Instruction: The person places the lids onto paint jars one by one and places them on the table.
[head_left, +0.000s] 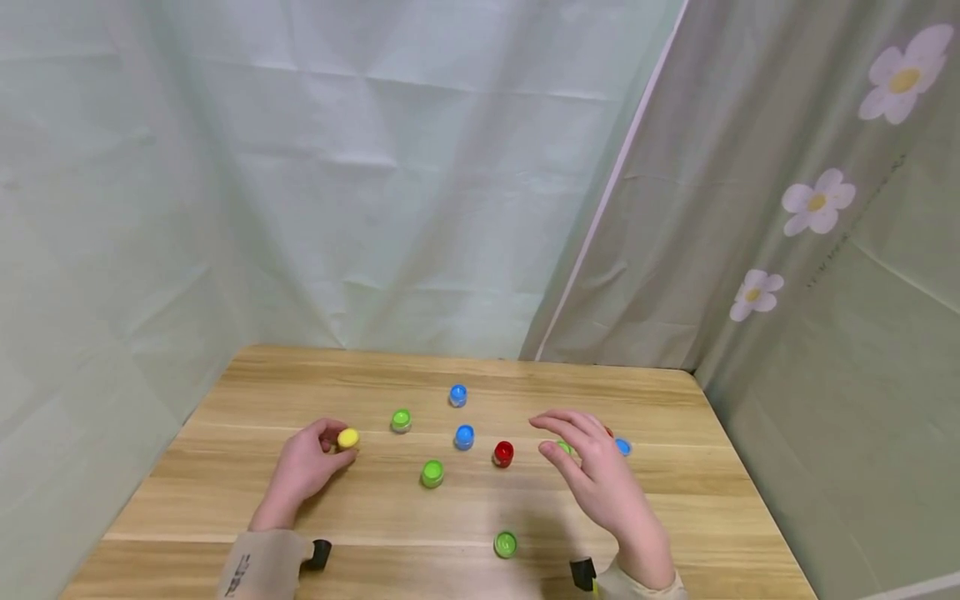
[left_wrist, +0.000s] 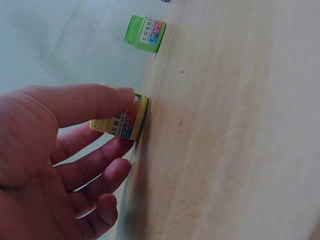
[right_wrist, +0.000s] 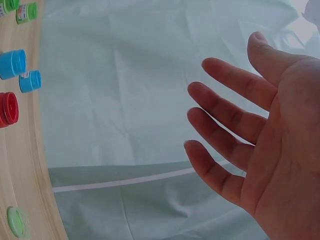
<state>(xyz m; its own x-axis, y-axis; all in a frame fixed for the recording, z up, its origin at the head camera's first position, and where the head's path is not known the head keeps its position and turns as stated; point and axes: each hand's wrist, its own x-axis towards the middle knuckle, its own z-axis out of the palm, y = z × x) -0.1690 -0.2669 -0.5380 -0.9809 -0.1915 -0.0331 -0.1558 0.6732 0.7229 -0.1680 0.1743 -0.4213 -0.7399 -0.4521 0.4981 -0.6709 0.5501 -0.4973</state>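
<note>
At the left of the table, my left hand (head_left: 306,463) pinches a small yellow paint jar (head_left: 348,438) between thumb and fingers. The left wrist view shows the thumb across its printed label, with the jar's base right at the wood. A green paint jar (left_wrist: 146,34) stands a little beyond it. My right hand (head_left: 600,479) is raised over the right side of the table, fingers spread and loosely bent, holding nothing. Nearest to its fingertips is a red paint jar (head_left: 503,454). Behind that hand, a green item (head_left: 564,448) and a red one are partly hidden.
Two blue paint jars (head_left: 464,437) stand mid-table, with another green jar (head_left: 432,473) closer to me. A green round piece (head_left: 506,544) lies near the front, and a blue one (head_left: 623,447) at the right. Curtains (head_left: 420,183) enclose the wooden table (head_left: 645,392) behind and at the sides.
</note>
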